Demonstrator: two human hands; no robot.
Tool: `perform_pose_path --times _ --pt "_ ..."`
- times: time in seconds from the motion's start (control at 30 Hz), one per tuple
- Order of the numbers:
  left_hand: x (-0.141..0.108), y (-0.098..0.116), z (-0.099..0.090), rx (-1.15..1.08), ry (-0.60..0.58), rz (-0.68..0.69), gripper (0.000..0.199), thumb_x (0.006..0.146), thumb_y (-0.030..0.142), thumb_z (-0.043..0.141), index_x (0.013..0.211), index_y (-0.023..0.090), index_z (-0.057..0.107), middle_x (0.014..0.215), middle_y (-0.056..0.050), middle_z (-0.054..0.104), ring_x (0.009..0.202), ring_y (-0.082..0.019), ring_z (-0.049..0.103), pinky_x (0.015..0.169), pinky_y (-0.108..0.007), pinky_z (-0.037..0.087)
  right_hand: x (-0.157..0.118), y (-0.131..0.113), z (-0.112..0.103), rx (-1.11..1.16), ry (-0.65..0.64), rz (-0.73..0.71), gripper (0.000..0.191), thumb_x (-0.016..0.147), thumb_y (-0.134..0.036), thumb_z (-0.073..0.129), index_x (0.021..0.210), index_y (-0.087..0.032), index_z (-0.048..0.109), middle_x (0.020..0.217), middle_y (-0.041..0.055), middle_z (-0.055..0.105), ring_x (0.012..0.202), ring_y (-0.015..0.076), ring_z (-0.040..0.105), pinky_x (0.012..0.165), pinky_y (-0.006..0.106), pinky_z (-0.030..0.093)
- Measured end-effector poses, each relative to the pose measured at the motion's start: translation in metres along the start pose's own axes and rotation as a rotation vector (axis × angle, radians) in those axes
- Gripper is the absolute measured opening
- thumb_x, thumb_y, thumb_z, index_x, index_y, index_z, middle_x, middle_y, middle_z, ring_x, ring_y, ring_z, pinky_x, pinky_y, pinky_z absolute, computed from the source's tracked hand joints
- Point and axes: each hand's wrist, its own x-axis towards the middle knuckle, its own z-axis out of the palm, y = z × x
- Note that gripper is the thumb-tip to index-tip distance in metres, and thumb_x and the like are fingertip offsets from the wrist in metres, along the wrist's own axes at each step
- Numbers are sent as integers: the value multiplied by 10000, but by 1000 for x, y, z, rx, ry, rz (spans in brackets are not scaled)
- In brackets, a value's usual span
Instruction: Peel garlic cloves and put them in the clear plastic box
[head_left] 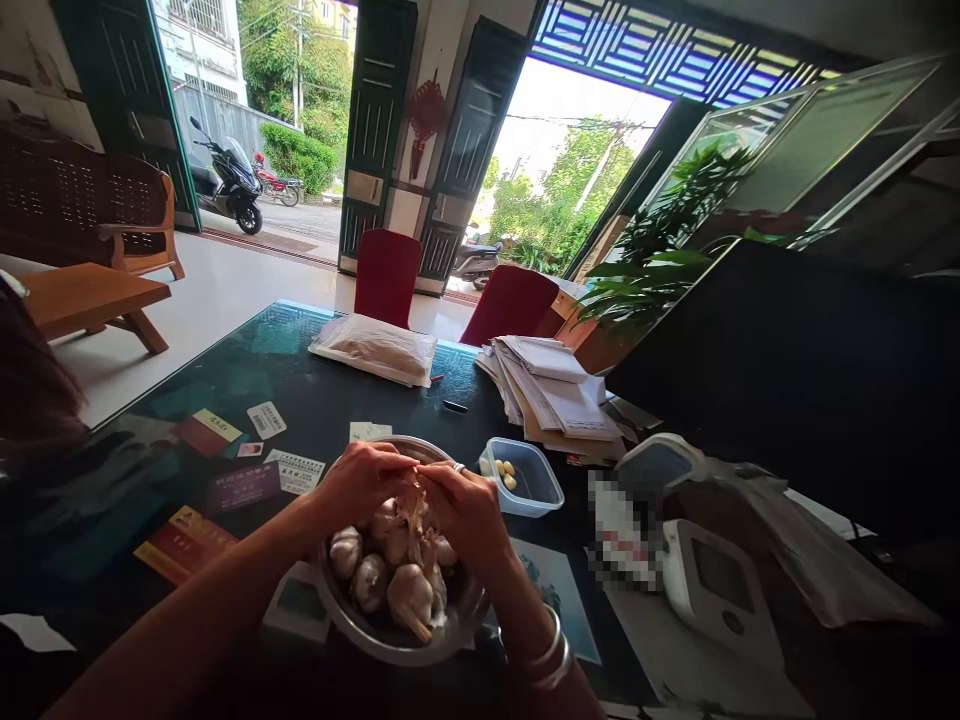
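Note:
A steel bowl full of whole garlic bulbs and loose papery skins stands in front of me on the dark table. Over its far rim, my left hand and my right hand meet, fingertips pinched together. Between them is a small piece that looks like a garlic clove, mostly covered by the fingers. Dry garlic skin hangs just below the right fingers. Right of the bowl, a clear plastic container holds several peeled cloves.
A stack of papers and a plastic-wrapped packet lie toward the far edge. Several cards are at left. A white device with a screen and a dark monitor stand at right. Red chairs are beyond the table.

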Motion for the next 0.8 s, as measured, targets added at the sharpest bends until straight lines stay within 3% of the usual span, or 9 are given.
perform_pose_path --times 0.23,0.53,0.8 --pt "0 1 1 -19 -16 18 210 744 174 645 926 223 736 760 -19 704 690 -140 629 660 -215 454 2 -2 -7 -38 -41 -35 161 832 -166 504 782 -196 654 709 11 700 638 132 639 626 227 455" --pt "0 -2 2 2 -54 54 188 739 191 647 895 235 743 736 -15 703 654 -137 623 644 -212 452 -1 3 3 -179 -8 -64 174 803 -140 483 690 -190 605 629 -2 643 580 125 587 590 221 415" --pt "0 1 1 -73 -3 -18 215 740 127 602 886 204 740 781 -26 735 705 -156 657 679 -221 476 2 -1 1 -186 29 5 152 777 -124 475 687 -194 576 651 2 636 603 135 584 600 232 413"
